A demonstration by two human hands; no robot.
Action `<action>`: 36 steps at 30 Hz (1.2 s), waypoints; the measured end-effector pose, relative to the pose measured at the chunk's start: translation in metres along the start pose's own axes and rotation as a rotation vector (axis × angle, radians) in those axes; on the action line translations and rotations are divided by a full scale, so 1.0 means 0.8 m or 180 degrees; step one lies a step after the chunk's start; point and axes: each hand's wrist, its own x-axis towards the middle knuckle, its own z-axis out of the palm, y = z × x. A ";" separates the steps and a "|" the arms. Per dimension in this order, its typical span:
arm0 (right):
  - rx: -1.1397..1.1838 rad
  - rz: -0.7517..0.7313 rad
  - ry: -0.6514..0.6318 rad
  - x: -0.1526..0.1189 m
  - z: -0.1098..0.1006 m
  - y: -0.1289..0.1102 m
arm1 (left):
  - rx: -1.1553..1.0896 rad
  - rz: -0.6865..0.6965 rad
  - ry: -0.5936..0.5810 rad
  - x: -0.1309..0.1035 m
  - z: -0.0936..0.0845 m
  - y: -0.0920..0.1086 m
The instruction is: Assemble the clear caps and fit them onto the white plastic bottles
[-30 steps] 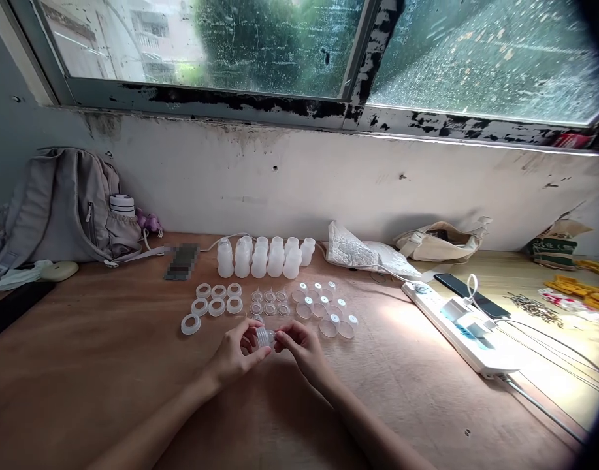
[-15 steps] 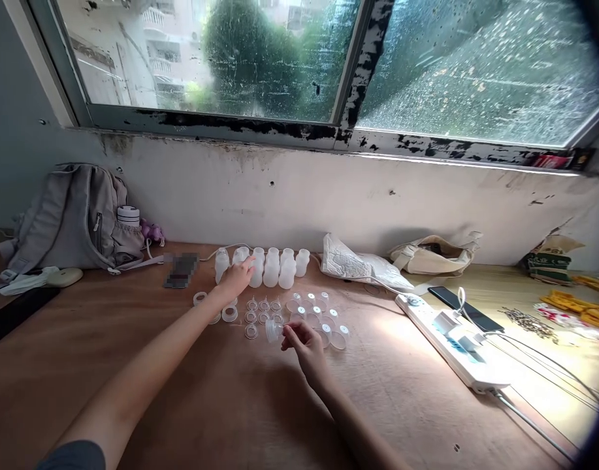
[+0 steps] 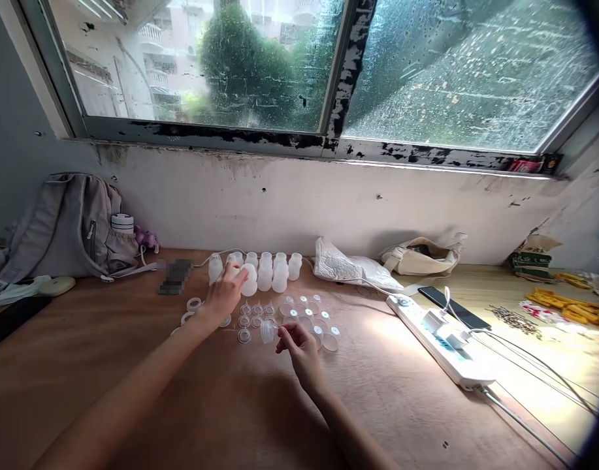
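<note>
My left hand [image 3: 225, 291] is closed at the front of a group of frosted white bottles [image 3: 279, 279], its fingers against a small bottle [image 3: 249, 281]. Part of that bottle is covered by the fingers. In a pinch, my right hand [image 3: 299, 349] holds a clear ribbed, cup-like piece [image 3: 268, 330] by its right end, over the table. Small clear ring-shaped parts [image 3: 244, 335] lie just left of that piece and behind it. Clear round covers with white discs [image 3: 331, 339] lie behind my right hand. White rings [image 3: 194, 304] lie beside my left forearm, which partly hides them.
On the wooden table [image 3: 221, 418], a white power strip [image 3: 441, 343] with plugs and cables lies at right, beside a dark phone [image 3: 453, 307]. White padded packages [image 3: 351, 267] and a beige bag [image 3: 421, 256] rest by the wall. A grey backpack [image 3: 59, 225] stands at left.
My left hand has drawn slightly back and down, its fingers now lower at the front bottle. My right hand still holds the clear piece in about the same place. The view has shifted slightly.
</note>
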 end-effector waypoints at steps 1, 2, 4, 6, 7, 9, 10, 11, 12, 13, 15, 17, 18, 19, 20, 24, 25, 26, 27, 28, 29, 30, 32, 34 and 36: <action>-0.0014 -0.0006 0.0025 0.000 -0.001 -0.001 | -0.0099 0.0094 0.0115 -0.012 -0.011 -0.001; -0.0016 -0.0006 0.0047 0.000 -0.001 -0.001 | -0.0259 0.0189 0.0138 -0.025 -0.020 -0.003; 0.0000 0.0002 0.0082 0.000 -0.002 -0.001 | -0.0581 0.0295 0.0032 -0.054 -0.034 -0.010; 0.0027 0.0011 0.0099 0.001 -0.002 0.000 | -0.0805 0.0408 -0.0207 -0.083 -0.041 -0.019; 0.0038 0.0016 0.0100 0.002 -0.002 0.001 | -0.0844 0.0419 -0.0301 -0.096 -0.042 -0.024; 0.0026 0.0018 0.0094 0.002 -0.001 0.002 | -0.0882 0.0471 -0.0482 -0.117 -0.041 -0.033; -0.0002 0.0011 0.0097 0.002 -0.001 0.003 | -0.0929 0.0496 -0.0516 -0.125 -0.040 -0.036; -0.0041 0.0001 0.0101 0.002 -0.001 0.003 | -0.0992 0.0522 -0.0547 -0.131 -0.038 -0.039; -0.0081 -0.0010 0.0106 0.001 0.000 0.004 | -0.1072 0.0533 -0.0570 -0.136 -0.036 -0.041; -0.0112 -0.0016 0.0107 0.001 0.000 0.005 | -0.1157 0.0534 -0.0594 -0.139 -0.033 -0.042; -0.0121 -0.0009 0.0100 0.001 0.000 0.006 | -0.1340 0.0457 -0.0618 -0.144 -0.023 -0.042; -0.0054 0.0036 0.0070 0.001 0.000 0.006 | -0.1559 0.0279 -0.0597 -0.148 -0.007 -0.041; 0.0006 0.0071 0.0049 0.001 0.000 0.006 | -0.1707 0.0170 -0.0625 -0.150 0.003 -0.039; 0.0078 0.0110 0.0019 0.000 0.001 0.006 | -0.1887 0.0069 -0.0642 -0.150 0.013 -0.037; 0.0150 0.0143 -0.0014 0.000 0.001 0.006 | -0.2073 -0.0052 -0.0564 -0.149 0.022 -0.034; 0.0308 0.0169 -0.0136 -0.002 0.003 0.005 | -0.2462 -0.0174 -0.0335 -0.136 0.041 -0.023; 0.0306 0.0153 -0.0130 -0.002 0.002 0.004 | -0.2388 -0.0129 -0.0331 -0.132 0.041 -0.020; 0.0298 0.0135 -0.0110 -0.002 0.002 0.003 | -0.2275 -0.0051 -0.0339 -0.127 0.039 -0.017; 0.0291 0.0119 -0.0085 -0.002 0.001 0.003 | -0.2155 0.0045 -0.0353 -0.124 0.037 -0.015; 0.0281 0.0102 -0.0063 -0.002 0.001 0.002 | -0.2056 0.0143 -0.0370 -0.122 0.034 -0.013; 0.0259 0.0091 -0.0051 -0.002 0.001 0.001 | -0.1995 0.0218 -0.0387 -0.122 0.032 -0.012; 0.0225 0.0090 -0.0055 -0.002 0.001 0.001 | -0.1966 0.0249 -0.0385 -0.123 0.031 -0.012; 0.0135 0.0099 -0.0093 -0.003 0.002 0.000 | -0.1968 0.0242 -0.0386 -0.127 0.030 -0.014; 0.0058 0.0108 -0.0158 -0.004 0.005 0.001 | -0.1960 0.0260 -0.0409 -0.132 0.032 -0.017; 0.0037 0.0122 -0.0210 -0.005 0.009 0.001 | -0.1902 0.0394 -0.0415 -0.136 0.034 -0.021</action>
